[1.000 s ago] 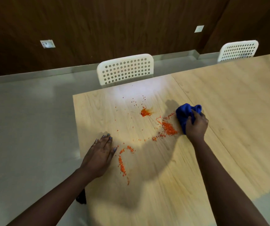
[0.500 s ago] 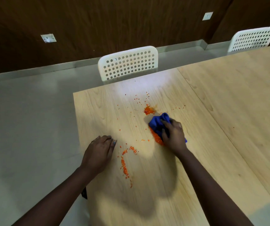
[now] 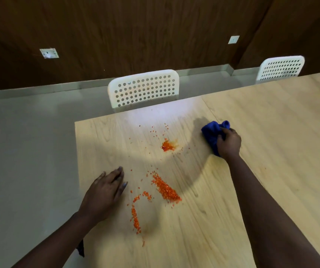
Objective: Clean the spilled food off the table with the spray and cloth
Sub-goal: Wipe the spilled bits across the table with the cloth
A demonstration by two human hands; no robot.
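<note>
Across the lower frame spreads a light wooden table (image 3: 203, 219), joined along a seam to a second table (image 3: 290, 122) on the right. Behind them stand 2 white perforated chairs, one (image 3: 143, 88) at the near table's far edge and another (image 3: 281, 67) further right, before a dark wood-panelled wall (image 3: 136, 31) with 2 small pale plates. On the near table, the right hand (image 3: 229, 143) presses down on a bunched blue cloth (image 3: 212, 135), fingers curled round it, just left of the seam. The left hand (image 3: 107, 192) lies flat near the table's left edge, fingers straight and close together. Between the hands lies the spilled food (image 3: 166, 189): orange grains in a dense streak, a thinner curved line (image 3: 136, 219) nearer the left hand, a reddish smear (image 3: 168, 146) further back, and scattered specks around them.
</note>
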